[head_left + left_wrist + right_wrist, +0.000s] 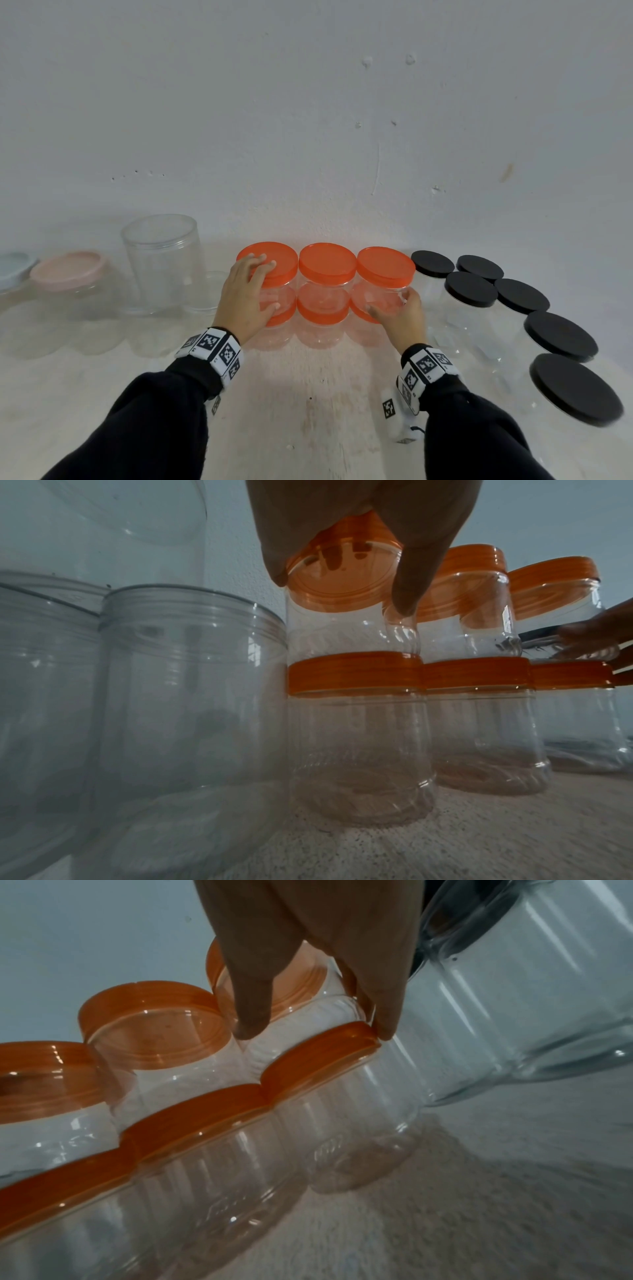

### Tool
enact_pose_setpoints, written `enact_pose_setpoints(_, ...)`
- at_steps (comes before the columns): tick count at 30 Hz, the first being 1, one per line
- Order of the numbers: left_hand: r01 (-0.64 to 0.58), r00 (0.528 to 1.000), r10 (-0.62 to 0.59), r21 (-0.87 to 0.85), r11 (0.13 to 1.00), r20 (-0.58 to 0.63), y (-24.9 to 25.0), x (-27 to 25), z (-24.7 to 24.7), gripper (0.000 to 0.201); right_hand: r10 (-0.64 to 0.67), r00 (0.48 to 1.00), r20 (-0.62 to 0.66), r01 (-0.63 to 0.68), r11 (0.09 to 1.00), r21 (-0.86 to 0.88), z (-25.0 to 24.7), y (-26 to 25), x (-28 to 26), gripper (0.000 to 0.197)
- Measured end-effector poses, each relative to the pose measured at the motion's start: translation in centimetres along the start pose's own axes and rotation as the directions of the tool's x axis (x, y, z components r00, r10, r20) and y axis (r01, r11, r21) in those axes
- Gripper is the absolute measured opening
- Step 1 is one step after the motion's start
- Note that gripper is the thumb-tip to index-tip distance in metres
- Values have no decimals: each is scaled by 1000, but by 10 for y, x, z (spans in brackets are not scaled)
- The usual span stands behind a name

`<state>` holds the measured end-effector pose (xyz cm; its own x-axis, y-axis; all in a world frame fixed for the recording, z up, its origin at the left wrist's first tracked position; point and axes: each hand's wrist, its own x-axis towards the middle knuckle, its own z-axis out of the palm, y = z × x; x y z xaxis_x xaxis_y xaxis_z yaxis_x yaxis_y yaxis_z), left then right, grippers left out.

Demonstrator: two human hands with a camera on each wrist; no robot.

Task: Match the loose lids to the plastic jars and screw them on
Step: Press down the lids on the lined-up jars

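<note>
Several clear jars with orange lids stand at the wall in two layers, three upon three. My left hand (pixel 263 291) grips the upper left jar (pixel 277 291), fingers over its orange lid (pixel 274 257) and thumb on its clear side. In the left wrist view my left hand (pixel 342 588) closes on that lid (pixel 346 574). My right hand (pixel 394 305) holds the upper right jar (pixel 380 291) low on its body. The right wrist view shows my right hand (pixel 318 1028) with thumb and fingers either side of this jar (pixel 301 1007), just above the lower jar's lid (pixel 318 1053).
Several jars with black lids (pixel 471 287) crowd the right side, curving toward me. On the left stand a tall clear jar (pixel 161 260), a small clear jar (pixel 205 291), a pink-lidded jar (pixel 68 270) and a blue-lidded one (pixel 13 267). The pale tabletop (pixel 308 394) lies between my arms.
</note>
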<state>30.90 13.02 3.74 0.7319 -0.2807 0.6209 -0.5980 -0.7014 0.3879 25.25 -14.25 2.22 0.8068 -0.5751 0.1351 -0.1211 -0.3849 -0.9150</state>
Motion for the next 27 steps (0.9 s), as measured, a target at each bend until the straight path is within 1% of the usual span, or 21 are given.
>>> enact_pose_setpoints(10, 14, 1000, -14, 12, 1000, 22, 2, 1, -2, 75, 9, 1000, -17, -10, 995, -94, 5, 4, 9, 97)
enact_pose_setpoints(14, 15, 999, -16, 21, 1000, 39, 3, 2, -4, 75, 25, 1000, 10, -24, 990, -138, 4, -1, 7, 101)
enact_pose_setpoints(16, 29, 998, -31, 32, 999, 61, 4, 4, -7, 75, 27, 999, 34, -20, 981, -191, 1, -3, 0, 103)
enact_pose_setpoints(18, 37, 996, -40, 36, 999, 83, 4, 5, -10, 73, 26, 998, 50, -14, 973, -231, -5, -6, -15, 100)
enact_pose_setpoints(20, 47, 993, -50, 23, 999, 104, 6, 7, -14, 70, 1, 997, 80, 18, 972, -235, -14, -11, -36, 87)
enact_pose_setpoints(22, 49, 992, -52, 26, 998, 113, 9, 10, -19, 65, -50, 990, 134, 79, 972, -219, -29, -16, -59, 71)
enact_pose_setpoints(24, 31, 994, -37, 52, 998, 105, 9, 14, -25, 56, -160, 971, 178, 200, 952, -233, -48, -17, -81, 56)
enact_pose_setpoints(25, 19, 994, -27, 72, 997, 102, 10, 16, -27, 51, -249, 953, 175, 289, 919, -268, -59, -16, -92, 49)
enact_pose_setpoints(27, 3, 995, -15, 113, 994, 101, 10, 18, -29, 45, -438, 889, 136, 455, 807, -375, -83, -15, -109, 37)
